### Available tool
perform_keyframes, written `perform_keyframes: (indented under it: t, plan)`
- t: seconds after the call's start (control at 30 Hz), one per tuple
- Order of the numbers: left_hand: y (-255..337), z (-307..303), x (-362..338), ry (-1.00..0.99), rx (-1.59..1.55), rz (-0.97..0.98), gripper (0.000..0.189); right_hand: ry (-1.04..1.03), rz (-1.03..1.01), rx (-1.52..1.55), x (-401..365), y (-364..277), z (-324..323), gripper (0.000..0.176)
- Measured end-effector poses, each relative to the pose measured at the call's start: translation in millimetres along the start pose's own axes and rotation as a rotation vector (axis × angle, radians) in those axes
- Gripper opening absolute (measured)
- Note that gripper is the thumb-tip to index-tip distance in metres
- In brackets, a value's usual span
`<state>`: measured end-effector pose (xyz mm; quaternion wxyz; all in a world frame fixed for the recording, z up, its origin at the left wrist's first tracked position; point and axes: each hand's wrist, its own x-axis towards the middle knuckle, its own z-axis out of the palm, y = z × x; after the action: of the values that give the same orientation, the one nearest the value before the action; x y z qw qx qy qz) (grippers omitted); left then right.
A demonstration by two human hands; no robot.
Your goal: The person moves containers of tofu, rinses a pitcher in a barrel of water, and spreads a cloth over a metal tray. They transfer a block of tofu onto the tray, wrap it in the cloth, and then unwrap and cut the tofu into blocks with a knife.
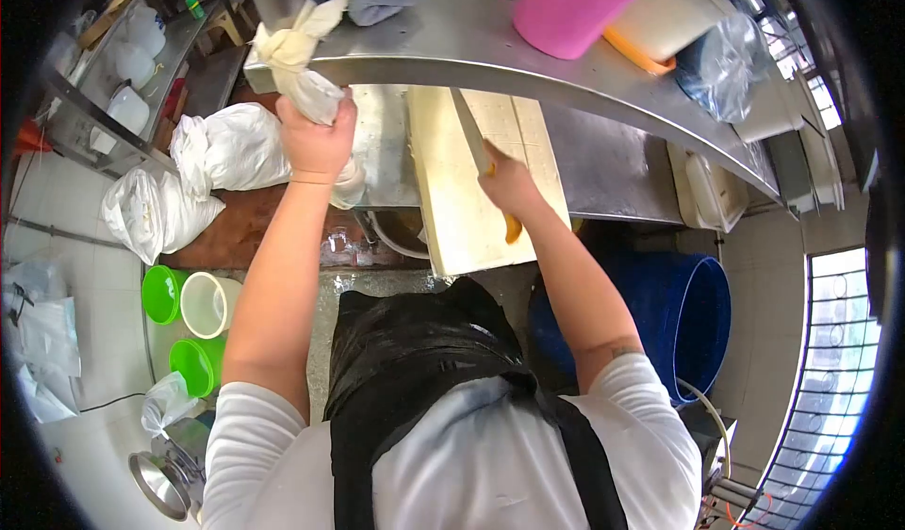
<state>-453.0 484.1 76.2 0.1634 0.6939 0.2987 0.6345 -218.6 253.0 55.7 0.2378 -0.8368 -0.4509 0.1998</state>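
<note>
My right hand [509, 183] is wrapped around the yellow handle of a long knife [468, 125]. Its blade points away from me, over a thick cream-coloured slab [452, 233] with straight lines across its upper part. At the left, my left hand [319, 141] is closed on a white cloth [315, 99]. The cloth's yellowish, knotted upper part lies against the shelf edge by a metal post. Under the slab's left side, part of a round metal bowl [391, 240] shows.
A steel shelf [443, 45] crosses in front, bearing a pink bucket [577, 7] and other containers. White sacks [236, 148] lie to the left, above green tubs [196, 365]. A large blue barrel [702, 327] stands at my right, near a steel counter [613, 163].
</note>
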Motion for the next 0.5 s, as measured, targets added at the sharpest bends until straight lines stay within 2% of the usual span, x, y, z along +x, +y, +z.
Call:
perform_keyframes:
  t: [0.17,0.27,0.37,0.4,0.47,0.5]
  plan:
    - [9.6,-3.6,0.3,-0.014,0.01,0.026,0.056,-0.03,-0.006,-0.047,99.9,-33.4,6.7,0.076]
    - [12.2,-4.7,3.0,-0.018,-0.009,0.055,0.056,0.097,-0.144,-0.103,140.4,-34.7,21.0,0.078]
    - [10.3,-5.6,1.3,-0.041,-0.059,0.034,0.056,0.033,-0.068,-0.191,155.0,-32.5,33.3,0.078]
    - [10.1,-6.7,0.7,-0.061,-0.058,0.021,0.061,0.135,-0.187,-0.26,154.6,-29.4,38.8,0.075]
    - [10.2,-9.2,-1.8,-0.107,-0.062,-0.005,0.073,0.238,-0.298,-0.328,141.6,-41.9,33.4,0.072]
    - [10.0,-8.7,-1.2,-0.111,-0.069,-0.004,0.073,0.053,-0.149,-0.289,132.9,-50.3,23.9,0.069]
